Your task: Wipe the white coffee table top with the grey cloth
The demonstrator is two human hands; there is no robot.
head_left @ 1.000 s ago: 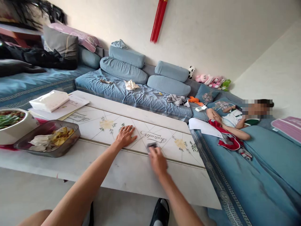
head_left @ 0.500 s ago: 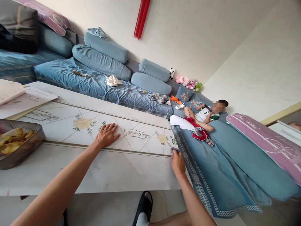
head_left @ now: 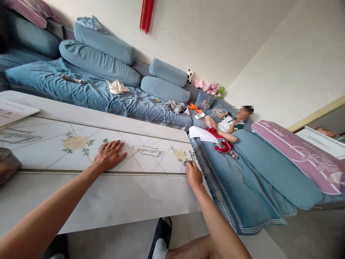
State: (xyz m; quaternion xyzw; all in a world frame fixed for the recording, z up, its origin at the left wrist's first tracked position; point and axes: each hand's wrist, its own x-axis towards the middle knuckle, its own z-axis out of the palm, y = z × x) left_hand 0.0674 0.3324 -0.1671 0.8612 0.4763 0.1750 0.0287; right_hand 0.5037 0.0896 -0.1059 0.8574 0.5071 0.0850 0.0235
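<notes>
1. Head view: your right hand had its grip closed on a small grey pad, mostly hidden by your fingers.
2. The pad was at the patterned strip of the counter, just beside the smaller flower print near the right end.
3. Your left hand rested palm down on that strip, fingers spread apart, left of the "September" lettering.
4. Papers lay at the counter's left, near a partly visible container.
</notes>
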